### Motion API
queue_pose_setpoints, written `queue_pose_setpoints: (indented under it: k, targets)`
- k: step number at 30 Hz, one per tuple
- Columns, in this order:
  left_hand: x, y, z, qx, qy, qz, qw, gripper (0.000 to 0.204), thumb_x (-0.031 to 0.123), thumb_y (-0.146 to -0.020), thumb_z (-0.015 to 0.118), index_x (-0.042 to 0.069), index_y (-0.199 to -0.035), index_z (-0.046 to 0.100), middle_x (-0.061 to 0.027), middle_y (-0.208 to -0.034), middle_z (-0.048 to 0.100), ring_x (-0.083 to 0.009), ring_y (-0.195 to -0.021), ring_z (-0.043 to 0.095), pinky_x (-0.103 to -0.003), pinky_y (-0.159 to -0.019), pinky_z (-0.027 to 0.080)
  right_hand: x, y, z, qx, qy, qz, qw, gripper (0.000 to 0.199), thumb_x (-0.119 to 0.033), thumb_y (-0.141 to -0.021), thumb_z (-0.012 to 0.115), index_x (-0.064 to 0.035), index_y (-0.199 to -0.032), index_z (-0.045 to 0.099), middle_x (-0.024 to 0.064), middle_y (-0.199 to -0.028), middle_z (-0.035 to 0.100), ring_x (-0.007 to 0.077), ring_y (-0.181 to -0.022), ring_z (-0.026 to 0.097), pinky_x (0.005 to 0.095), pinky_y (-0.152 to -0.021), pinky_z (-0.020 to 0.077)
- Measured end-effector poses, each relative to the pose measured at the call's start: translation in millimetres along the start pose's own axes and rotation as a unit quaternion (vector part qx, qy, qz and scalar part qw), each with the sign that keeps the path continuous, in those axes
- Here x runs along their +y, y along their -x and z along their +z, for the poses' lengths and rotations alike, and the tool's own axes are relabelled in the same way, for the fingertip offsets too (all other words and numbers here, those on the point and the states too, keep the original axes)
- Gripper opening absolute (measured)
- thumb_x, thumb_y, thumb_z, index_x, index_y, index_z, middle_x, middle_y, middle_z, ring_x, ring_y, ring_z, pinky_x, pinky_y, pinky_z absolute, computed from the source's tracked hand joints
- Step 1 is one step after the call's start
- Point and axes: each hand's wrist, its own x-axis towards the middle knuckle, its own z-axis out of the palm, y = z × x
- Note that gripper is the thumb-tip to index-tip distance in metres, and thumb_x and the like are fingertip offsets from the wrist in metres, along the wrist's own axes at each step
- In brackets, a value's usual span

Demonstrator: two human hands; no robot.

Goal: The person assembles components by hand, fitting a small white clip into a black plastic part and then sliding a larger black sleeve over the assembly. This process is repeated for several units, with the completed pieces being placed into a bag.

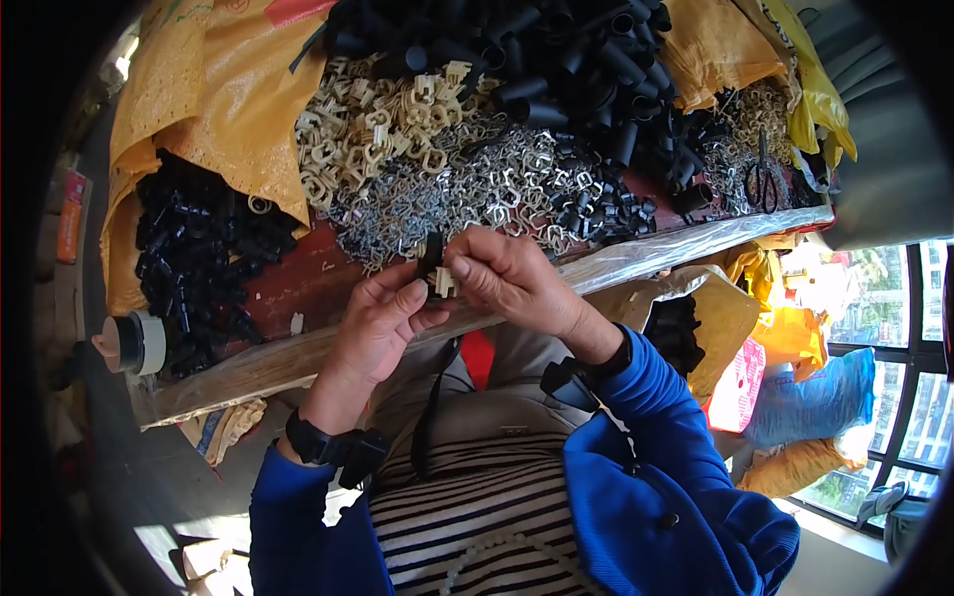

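Observation:
Over the near edge of the table my two hands meet around a small assembly. My left hand (383, 316) is closed, its thumb and fingers pinching a black plastic part (431, 254). A cream plastic piece (444, 282) sits against that part, and my right hand (512, 281) is closed on it with thumb and forefinger. Fingers cover much of both pieces, so how they join is hidden. Just beyond my hands lie a heap of silvery metal clips (477, 189) and a heap of cream plastic clips (383, 124).
Black tubes (596, 60) are piled at the back. Small black parts (189, 248) spill from a yellow sack (214, 109) on the left, near a tape roll (149, 343). Scissors (762, 179) lie at the far right. Plastic film wraps the table edge (676, 254). Filled bags (810, 397) stand by the window.

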Motion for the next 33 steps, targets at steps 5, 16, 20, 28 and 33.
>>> queue_pose_setpoints:
  k: [5, 16, 20, 28, 33]
  targets:
    - [-1.6, 12.0, -13.2, -0.007, 0.026, -0.018, 0.999, 0.022, 0.012, -0.079, 0.054, 0.001, -0.098, 0.053, -0.0088, -0.089, 0.058, -0.0214, -0.079, 0.059, -0.029, -0.068, 0.050, 4.1, 4.5, 22.5, 0.000, -0.017, 0.040, 0.999, 0.017, -0.018, -0.086, 0.043, -0.0019, -0.080, 0.046, -0.0026, -0.058, 0.042, 0.0033, -0.051, 0.039, 0.0175, -0.046, 0.0329]
    - [-3.7, 16.1, -26.1, 0.010, 0.034, -0.034, 0.999, 0.023, 0.015, -0.078, 0.055, 0.001, -0.097, 0.053, -0.0084, -0.088, 0.058, -0.0220, -0.078, 0.059, -0.029, -0.067, 0.051, 8.7, 4.0, 46.7, 0.091, 0.059, 0.040, 0.993, 0.014, -0.015, -0.085, 0.045, -0.0015, -0.080, 0.046, -0.0022, -0.060, 0.043, 0.0033, -0.053, 0.038, 0.0172, -0.047, 0.0324]
    - [-4.1, 11.6, -17.6, 0.024, 0.035, -0.030, 0.999, 0.020, 0.014, -0.078, 0.056, 0.002, -0.094, 0.055, -0.0079, -0.087, 0.058, -0.0216, -0.078, 0.059, -0.030, -0.068, 0.050, 13.4, 8.5, 53.4, 0.168, 0.075, 0.036, 0.982, 0.013, -0.014, -0.085, 0.046, -0.0014, -0.080, 0.046, -0.0018, -0.060, 0.043, 0.0032, -0.055, 0.038, 0.0174, -0.047, 0.0329]
    - [-15.3, -6.5, 0.2, 0.050, -0.017, -0.010, 0.999, 0.020, 0.015, -0.078, 0.056, 0.002, -0.092, 0.055, -0.0073, -0.086, 0.059, -0.0181, -0.077, 0.059, -0.029, -0.066, 0.051, 22.1, 17.5, 38.9, 0.243, 0.013, 0.028, 0.970, 0.011, -0.012, -0.084, 0.047, -0.0015, -0.082, 0.046, -0.0004, -0.061, 0.044, 0.0049, -0.055, 0.038, 0.0193, -0.048, 0.0342]
    - [-21.8, -15.5, 14.1, 0.064, -0.038, 0.010, 0.997, 0.019, 0.015, -0.078, 0.056, 0.002, -0.092, 0.055, -0.0070, -0.086, 0.058, -0.0169, -0.075, 0.059, -0.027, -0.065, 0.051, 17.4, 23.6, 20.2, 0.248, 0.052, 0.011, 0.967, 0.010, -0.011, -0.083, 0.047, -0.0014, -0.082, 0.045, 0.0055, -0.060, 0.046, 0.0125, -0.052, 0.043, 0.0244, -0.047, 0.0365]
